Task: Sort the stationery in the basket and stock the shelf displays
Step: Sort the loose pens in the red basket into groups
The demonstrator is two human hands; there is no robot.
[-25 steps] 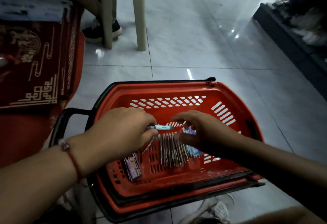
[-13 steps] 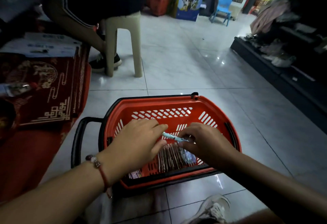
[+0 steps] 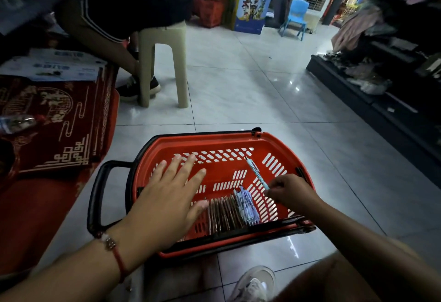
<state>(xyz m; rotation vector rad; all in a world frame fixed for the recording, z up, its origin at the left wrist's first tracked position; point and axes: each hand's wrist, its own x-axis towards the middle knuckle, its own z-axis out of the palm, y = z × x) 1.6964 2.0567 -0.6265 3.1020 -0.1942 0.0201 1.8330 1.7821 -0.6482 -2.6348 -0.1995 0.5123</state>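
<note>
The right hand [image 3: 290, 190] pinched one light-blue pen [image 3: 256, 173] by its near end; its long axis pointed away and to the left, over the red basket [image 3: 269, 143]. The left hand [image 3: 171, 196] was spread flat, fingers straight, holding nothing, its thumb beside the brown pens [image 3: 223, 213]. The blue pens [image 3: 245, 204] lay just under the right hand, which was nearer. The two rows were too many to count

Your left hand [image 3: 167, 196] is spread flat, palm down, fingers straight and fanned, a red cord bracelet [image 3: 112, 249] on that wrist. Your right hand [image 3: 291, 193] is curled, fingertips pinching a pen [image 3: 256, 173] by its lower end, forearm reaching in from the right.
</note>
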